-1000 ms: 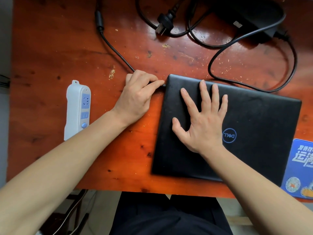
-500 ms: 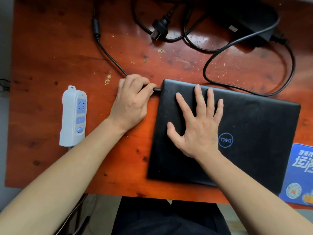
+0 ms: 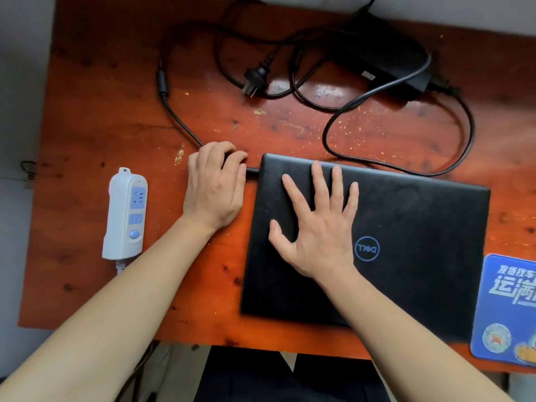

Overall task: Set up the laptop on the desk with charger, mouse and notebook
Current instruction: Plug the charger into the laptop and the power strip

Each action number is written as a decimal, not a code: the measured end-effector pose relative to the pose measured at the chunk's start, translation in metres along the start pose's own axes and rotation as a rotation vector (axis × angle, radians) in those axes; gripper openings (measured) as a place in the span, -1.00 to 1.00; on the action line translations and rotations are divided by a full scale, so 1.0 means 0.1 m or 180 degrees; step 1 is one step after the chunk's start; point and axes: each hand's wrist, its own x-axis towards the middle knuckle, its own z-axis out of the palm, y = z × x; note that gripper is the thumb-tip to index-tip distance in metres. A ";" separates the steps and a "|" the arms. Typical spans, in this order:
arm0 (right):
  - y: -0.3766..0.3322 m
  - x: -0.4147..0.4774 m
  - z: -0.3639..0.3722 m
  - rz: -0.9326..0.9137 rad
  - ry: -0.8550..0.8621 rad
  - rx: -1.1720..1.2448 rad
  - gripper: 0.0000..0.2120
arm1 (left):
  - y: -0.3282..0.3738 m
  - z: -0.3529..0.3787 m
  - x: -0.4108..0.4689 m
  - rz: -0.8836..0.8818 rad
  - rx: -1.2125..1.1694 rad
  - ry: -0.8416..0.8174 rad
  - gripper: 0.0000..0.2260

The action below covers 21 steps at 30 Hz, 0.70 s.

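Observation:
A closed black laptop (image 3: pixel 406 242) lies on the red-brown wooden desk (image 3: pixel 101 126). My right hand (image 3: pixel 316 227) rests flat on its lid, fingers spread. My left hand (image 3: pixel 216 184) is curled around the charger's thin cable (image 3: pixel 179 117) right at the laptop's upper left corner; the plug tip meets the laptop's left edge. The cable runs back to the black power brick (image 3: pixel 385 59) at the far side. Its wall plug (image 3: pixel 255 79) lies loose on the desk.
A white power strip (image 3: pixel 126 213) with blue sockets lies left of my left arm. A blue mouse pad (image 3: pixel 507 309) sits at the right edge, partly cut off. Charger cable loops lie behind the laptop. The desk's front edge is just below the laptop.
The view has shifted downward in the frame, so more of the desk's far side shows. My left hand's fingers have drawn back slightly from the laptop's corner. My right hand stays on the lid.

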 end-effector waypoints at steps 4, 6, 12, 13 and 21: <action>0.00 -0.01 -0.04 0.0013 -0.0085 0.0023 -0.26 | 0.02 0.00 -0.01 -0.0389 0.0186 0.0018 -0.70; -0.01 -0.01 -0.06 0.0005 -0.0155 0.0071 -0.27 | 0.01 0.01 -0.01 -0.0543 0.0292 -0.0015 -0.65; -0.02 0.05 -0.31 0.0315 -0.0024 0.0948 -0.43 | 0.07 0.01 -0.05 -0.1132 0.0749 -0.0234 -0.45; -0.03 0.14 -0.39 0.0261 0.0172 0.1180 -0.48 | 0.08 0.01 -0.04 -0.1308 0.0790 -0.0227 -0.41; -0.20 1.80 -0.86 -0.0854 0.0043 0.0317 -0.40 | 0.08 0.01 0.03 -0.1979 0.0780 -0.0266 -0.35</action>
